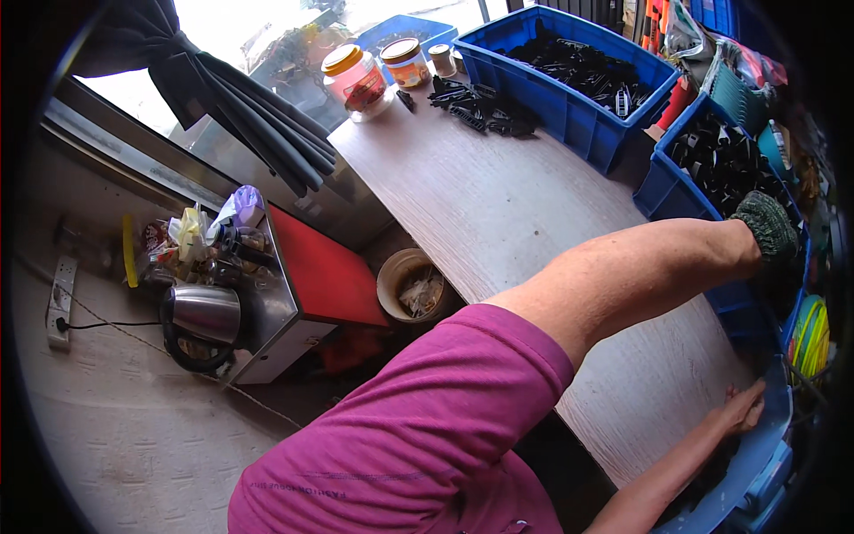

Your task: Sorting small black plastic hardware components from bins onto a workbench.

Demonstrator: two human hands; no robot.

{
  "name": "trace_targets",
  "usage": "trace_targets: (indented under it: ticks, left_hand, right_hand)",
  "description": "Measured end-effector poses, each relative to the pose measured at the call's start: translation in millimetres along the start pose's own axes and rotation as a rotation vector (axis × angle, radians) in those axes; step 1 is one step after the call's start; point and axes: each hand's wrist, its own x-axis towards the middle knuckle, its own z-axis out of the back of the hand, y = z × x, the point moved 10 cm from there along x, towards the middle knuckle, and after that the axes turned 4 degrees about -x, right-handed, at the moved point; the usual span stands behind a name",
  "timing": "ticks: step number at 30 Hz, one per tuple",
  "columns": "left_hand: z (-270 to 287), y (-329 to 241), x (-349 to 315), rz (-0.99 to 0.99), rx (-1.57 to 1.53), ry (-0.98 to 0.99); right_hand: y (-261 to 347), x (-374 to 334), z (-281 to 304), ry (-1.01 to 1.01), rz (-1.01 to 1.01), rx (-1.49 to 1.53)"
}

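My left arm, in a magenta sleeve, stretches across the table to the right. My left hand point(765, 224), in a dark speckled glove, dips into a blue crate point(680, 185) of small black plastic parts point(725, 156). The fingers of that hand are hidden among the crate's contents. Lower down, my bare right hand point(743, 409) is closed at the edge of another blue bin point(774, 436), its fingers bent by the rim. The inside of this nearer bin is mostly out of sight.
A large blue crate point(569, 133) of black parts stands on the pale wooden table point(498, 205), beside a loose heap of black parts point(485, 107) and lidded jars point(356, 80). Left are a red-topped cabinet point(316, 262), an electric kettle point(206, 316) and a waste bucket point(391, 276).
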Motion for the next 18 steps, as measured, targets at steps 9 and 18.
trace_targets:
  ticks: [9, 18]
  left_hand:
    - [-49, 49, 5, -0.027, -0.021, 0.061]
    - [23, -63, -2, -0.143, -0.246, 0.019]
  right_hand:
    - [-19, 1, -16, 0.014, -0.067, -0.005]
    - [-19, 44, 58, -0.144, 0.015, -0.089]
